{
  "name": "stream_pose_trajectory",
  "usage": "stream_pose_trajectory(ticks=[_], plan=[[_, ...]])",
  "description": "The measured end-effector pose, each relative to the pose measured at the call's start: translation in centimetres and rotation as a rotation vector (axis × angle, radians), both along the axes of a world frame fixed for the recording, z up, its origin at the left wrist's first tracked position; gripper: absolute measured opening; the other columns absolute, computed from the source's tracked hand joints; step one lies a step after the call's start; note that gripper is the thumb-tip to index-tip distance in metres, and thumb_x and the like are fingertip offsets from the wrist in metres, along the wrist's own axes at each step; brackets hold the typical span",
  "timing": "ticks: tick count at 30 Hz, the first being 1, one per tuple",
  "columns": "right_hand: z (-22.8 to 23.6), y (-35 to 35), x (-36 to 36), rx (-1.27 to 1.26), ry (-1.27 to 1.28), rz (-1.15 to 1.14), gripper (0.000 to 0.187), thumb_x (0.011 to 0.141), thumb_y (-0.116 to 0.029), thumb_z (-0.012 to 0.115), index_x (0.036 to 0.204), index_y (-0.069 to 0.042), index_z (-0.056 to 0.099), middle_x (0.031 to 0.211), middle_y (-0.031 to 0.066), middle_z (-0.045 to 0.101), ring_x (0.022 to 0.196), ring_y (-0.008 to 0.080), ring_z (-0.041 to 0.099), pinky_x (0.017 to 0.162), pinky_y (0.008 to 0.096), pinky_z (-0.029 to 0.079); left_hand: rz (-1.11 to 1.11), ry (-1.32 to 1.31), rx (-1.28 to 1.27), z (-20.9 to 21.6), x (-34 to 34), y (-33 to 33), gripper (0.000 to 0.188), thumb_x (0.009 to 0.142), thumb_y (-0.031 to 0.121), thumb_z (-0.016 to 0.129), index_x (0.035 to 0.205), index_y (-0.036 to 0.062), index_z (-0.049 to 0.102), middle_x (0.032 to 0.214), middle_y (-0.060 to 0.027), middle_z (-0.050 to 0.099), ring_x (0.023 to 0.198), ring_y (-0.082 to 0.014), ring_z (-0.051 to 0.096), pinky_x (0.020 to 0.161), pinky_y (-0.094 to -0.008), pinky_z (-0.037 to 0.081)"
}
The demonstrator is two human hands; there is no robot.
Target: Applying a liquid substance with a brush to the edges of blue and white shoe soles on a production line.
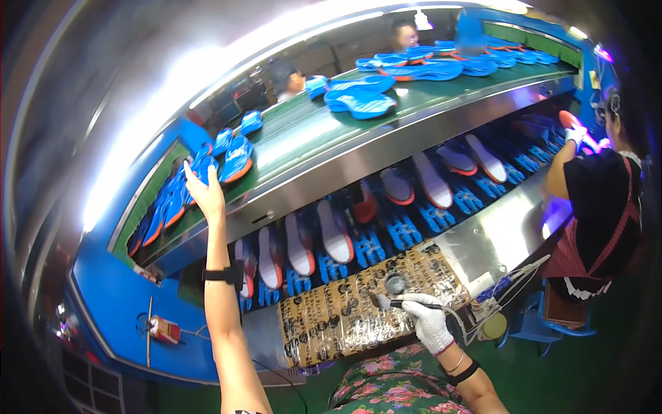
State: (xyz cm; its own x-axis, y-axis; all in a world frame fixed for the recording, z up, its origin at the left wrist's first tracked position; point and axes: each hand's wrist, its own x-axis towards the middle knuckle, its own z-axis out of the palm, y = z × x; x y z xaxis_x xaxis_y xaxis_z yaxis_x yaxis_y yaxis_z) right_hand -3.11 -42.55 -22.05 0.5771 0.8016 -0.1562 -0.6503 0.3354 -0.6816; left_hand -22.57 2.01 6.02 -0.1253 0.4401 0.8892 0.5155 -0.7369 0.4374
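My bare left hand [205, 193] reaches up to the left end of the green upper conveyor belt [283, 141]. Its fingers are spread, beside the blue shoe uppers [181, 188] with orange edges; whether a fingertip touches one I cannot tell. In a white glove, my right hand [429, 324] grips a brush [396, 302] with a dark handle, its bristles pointing left. The brush is over a cardboard-covered ledge [331, 324], close to a small grey cup [396, 283].
White-topped soles with red edges [334, 234] line the lower rack, among blue holders [403, 233]. More blue pieces [358, 96] lie along the upper belt. A co-worker [596, 200] stands at right, holding a red-edged sole [571, 121]. Cables [510, 297] hang by the ledge's right end.
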Motion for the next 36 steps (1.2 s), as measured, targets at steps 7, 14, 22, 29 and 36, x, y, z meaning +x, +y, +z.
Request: stream_pose_trajectory(ticks=[7, 14, 22, 29, 36], plan=[[-1.5, -2.1, 2.8, -0.024, 0.050, -0.097, 0.017, 0.085, 0.004, 0.069, 0.101, 0.003, 0.074, 0.095, 0.0083, 0.075, 0.079, 0.0115, 0.068, 0.069, 0.0216, 0.052, -0.860, 0.433, -0.151, 2.6, 20.4, -12.0, 0.028, 0.095, 0.019, 0.064, 0.119, 0.0070, 0.070, 0.109, -0.0071, 0.069, 0.100, -0.0164, 0.063, 0.088, -0.0307, 0.049], [-1.3, -3.2, 4.1, -0.035, 0.092, -0.174, 0.015, 0.085, 0.005, 0.069, 0.099, 0.005, 0.074, 0.094, 0.0112, 0.075, 0.077, 0.0133, 0.069, 0.068, 0.0233, 0.055, -0.601, 1.066, 0.339, 2.3, 35.0, -14.1, 0.036, 0.091, 0.020, 0.059, 0.124, 0.0076, 0.067, 0.124, -0.0120, 0.067, 0.111, -0.0294, 0.064, 0.098, -0.0421, 0.048], [-2.2, -3.7, 5.9, -0.021, 0.113, -0.176, 0.016, 0.085, 0.005, 0.069, 0.100, 0.006, 0.073, 0.094, 0.0125, 0.075, 0.075, 0.0134, 0.069, 0.068, 0.0219, 0.055, -0.456, 1.414, -0.244, 6.1, 37.7, -10.7, 0.044, 0.087, 0.039, 0.056, 0.112, 0.0081, 0.075, 0.111, -0.0212, 0.071, 0.105, -0.0369, 0.067, 0.097, -0.0422, 0.050], [-2.8, -3.6, 7.0, -0.037, 0.167, -0.165, 0.015, 0.084, 0.007, 0.068, 0.099, 0.007, 0.073, 0.095, 0.0128, 0.075, 0.079, 0.0141, 0.068, 0.073, 0.0226, 0.054, -0.464, 1.349, -0.023, 5.7, 42.7, -7.6, 0.041, 0.095, 0.033, 0.057, 0.128, 0.0109, 0.067, 0.144, -0.0225, 0.048, 0.135, -0.0368, 0.046, 0.114, -0.0435, 0.036], [-2.7, -3.7, 8.3, -0.080, 0.184, -0.243, 0.017, 0.082, 0.006, 0.067, 0.098, 0.006, 0.072, 0.094, 0.0133, 0.075, 0.077, 0.0152, 0.069, 0.068, 0.0238, 0.054, -0.431, 1.515, -0.238, 5.8, 46.5, -4.3, 0.056, 0.095, 0.042, 0.054, 0.142, 0.0123, 0.055, 0.150, -0.0231, 0.046, 0.138, -0.0366, 0.043, 0.116, -0.0463, 0.034]])
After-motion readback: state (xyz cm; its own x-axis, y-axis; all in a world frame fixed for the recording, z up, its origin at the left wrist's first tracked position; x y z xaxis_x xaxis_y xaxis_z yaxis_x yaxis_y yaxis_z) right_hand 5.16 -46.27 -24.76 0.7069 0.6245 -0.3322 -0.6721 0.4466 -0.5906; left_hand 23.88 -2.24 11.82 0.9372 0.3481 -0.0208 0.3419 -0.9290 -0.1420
